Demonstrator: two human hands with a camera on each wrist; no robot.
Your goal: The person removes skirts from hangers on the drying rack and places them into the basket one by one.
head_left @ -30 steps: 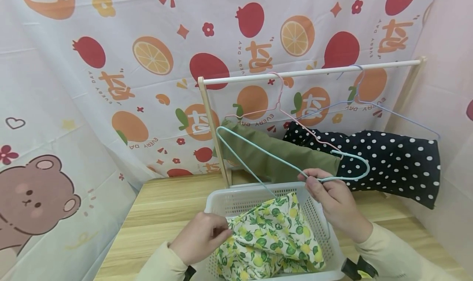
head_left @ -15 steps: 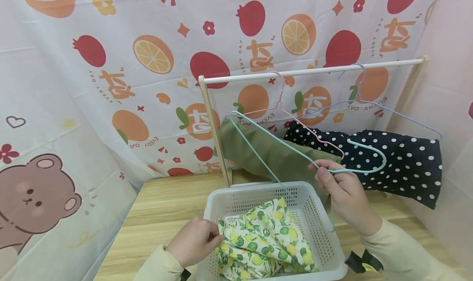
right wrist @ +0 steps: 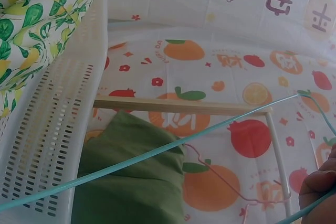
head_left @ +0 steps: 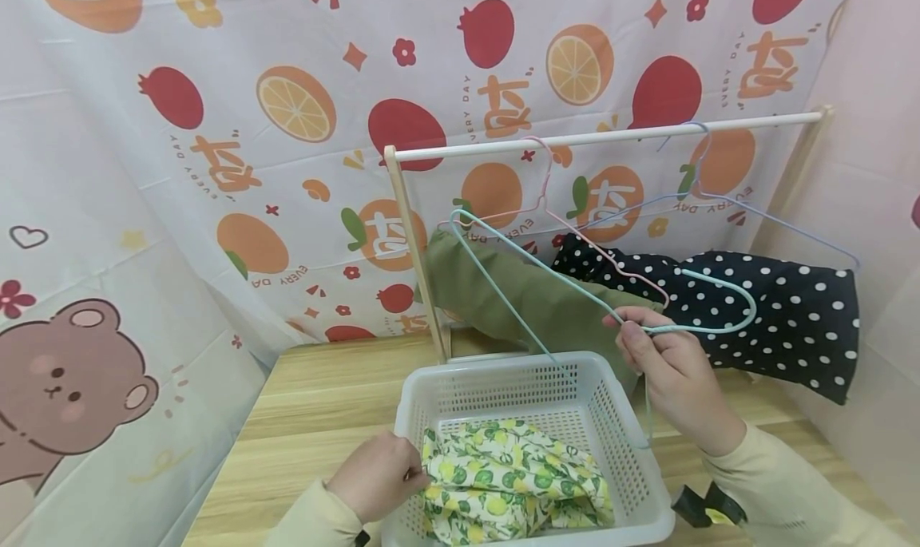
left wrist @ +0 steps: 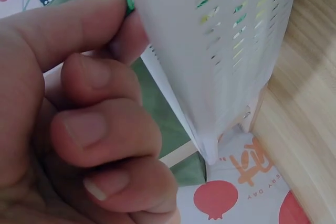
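In the head view my right hand [head_left: 676,371] pinches a mint-green hanger [head_left: 541,265] near the base of its hook. The hanger is tilted, hook to the right, above and beside the white plastic basket [head_left: 621,419]. Inside the basket lies a crumpled lemon-print cloth [head_left: 517,467]. At the basket's left rim my left hand [head_left: 377,475] has curled fingers. The left wrist view shows its thumb and forefinger pinching an edge of the lemon-print cloth [left wrist: 129,2]. In the right wrist view, one arm of the hanger [right wrist: 149,152] crosses in front of the basket.
A rack with a white rail [head_left: 604,137] stands behind the basket. From it hang a pink hanger [head_left: 544,188] with an olive-green garment [head_left: 496,283] and a blue hanger [head_left: 695,184] with a black polka-dot garment [head_left: 783,315]. The wooden table [head_left: 316,395] lies below.
My right hand has carried the hanger up and to the right, off the lemon-print cloth. The cloth has sunk lower in the basket. My left hand has shifted slightly left and down.
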